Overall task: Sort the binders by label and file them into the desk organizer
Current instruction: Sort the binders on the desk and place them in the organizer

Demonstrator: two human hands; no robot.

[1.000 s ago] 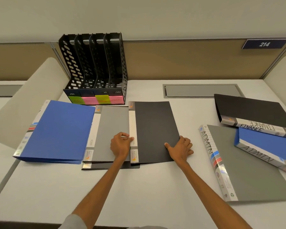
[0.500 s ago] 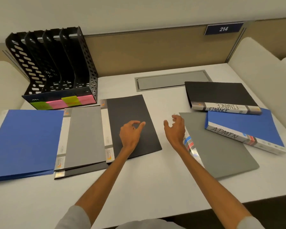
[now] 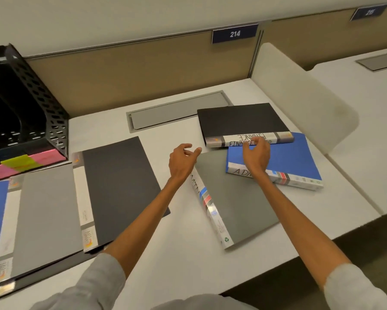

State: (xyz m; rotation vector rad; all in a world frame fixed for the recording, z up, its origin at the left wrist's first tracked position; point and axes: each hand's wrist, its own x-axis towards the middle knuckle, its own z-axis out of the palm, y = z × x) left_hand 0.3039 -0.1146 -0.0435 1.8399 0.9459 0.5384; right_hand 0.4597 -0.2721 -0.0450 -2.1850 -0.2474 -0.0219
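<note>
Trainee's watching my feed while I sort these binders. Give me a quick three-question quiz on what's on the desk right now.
1. True or false: the black binder nearest the right hand reads ADMIN.
2. What does the blue binder partly lie on? A) grey binder B) a keyboard C) a notebook
3. What are the left hand and right hand holding?
Key: 1 false, its spine reads FINANCE. 2 A. 3 nothing; both hover open over the binders.
</note>
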